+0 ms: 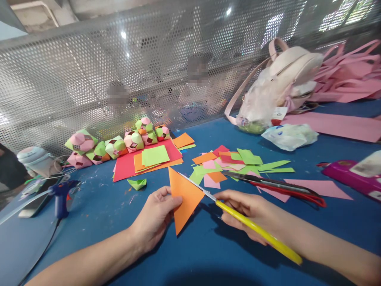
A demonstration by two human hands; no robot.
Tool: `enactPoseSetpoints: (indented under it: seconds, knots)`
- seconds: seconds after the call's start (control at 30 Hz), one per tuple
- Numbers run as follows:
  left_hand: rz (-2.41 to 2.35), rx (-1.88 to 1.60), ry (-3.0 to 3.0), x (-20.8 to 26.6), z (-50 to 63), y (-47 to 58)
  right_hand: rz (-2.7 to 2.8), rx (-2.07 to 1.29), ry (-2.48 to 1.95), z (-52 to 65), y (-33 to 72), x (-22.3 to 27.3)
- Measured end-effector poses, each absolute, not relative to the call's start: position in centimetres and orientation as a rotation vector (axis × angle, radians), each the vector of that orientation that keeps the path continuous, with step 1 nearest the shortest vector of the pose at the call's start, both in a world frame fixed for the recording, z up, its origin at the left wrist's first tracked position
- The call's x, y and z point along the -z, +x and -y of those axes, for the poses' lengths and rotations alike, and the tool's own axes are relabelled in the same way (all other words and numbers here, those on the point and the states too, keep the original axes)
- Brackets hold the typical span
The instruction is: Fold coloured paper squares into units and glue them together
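Note:
My left hand (157,216) pinches a folded orange paper triangle (186,200) above the blue table, thumb on its front face. My right hand (248,212) is closed around a pair of scissors with a long yellow handle (258,230), seen nearly edge-on. Their silver blade (198,185) runs along the triangle's upper right edge; I cannot tell whether it is inside the fold. Beyond the hands lie loose green, pink, orange and red paper pieces (212,165). A small folded green paper piece (137,184) sits left of the triangle.
Stacked paper squares (155,155) lie on red sheets, with folded paper balls (133,141) behind. A blue glue gun (61,196) stands left. Red-handled scissors (285,188), a purple box (347,174), a plastic bag (290,137) and a backpack (297,67) are right. A perforated metal screen (166,51) borders the back.

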State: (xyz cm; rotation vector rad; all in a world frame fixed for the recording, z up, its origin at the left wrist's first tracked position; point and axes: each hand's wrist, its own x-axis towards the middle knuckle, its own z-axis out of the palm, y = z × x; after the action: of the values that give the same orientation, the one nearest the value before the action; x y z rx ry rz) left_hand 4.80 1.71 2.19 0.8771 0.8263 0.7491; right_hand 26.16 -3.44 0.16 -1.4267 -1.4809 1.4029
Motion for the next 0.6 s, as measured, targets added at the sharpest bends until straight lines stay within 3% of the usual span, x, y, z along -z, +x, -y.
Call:
enactPoseSetpoints:
  seconds: [0.23, 0.47, 0.6]
  knots:
    - [-0.829, -0.737, 0.885, -1.9, -1.8, 4.8, 1.572, -1.198, -1.466, 3.2, 26.3, 0.4]
    - [-0.803, -0.733, 0.894, -1.8, -1.8, 4.8, 1.925, 0.005, -1.917, 1.3, 29.5, 2.0]
    - [-0.807, -0.729, 0.902, -1.8, -1.8, 4.8, 2.062, 0.208, -1.958, 0.3, 31.2, 2.9]
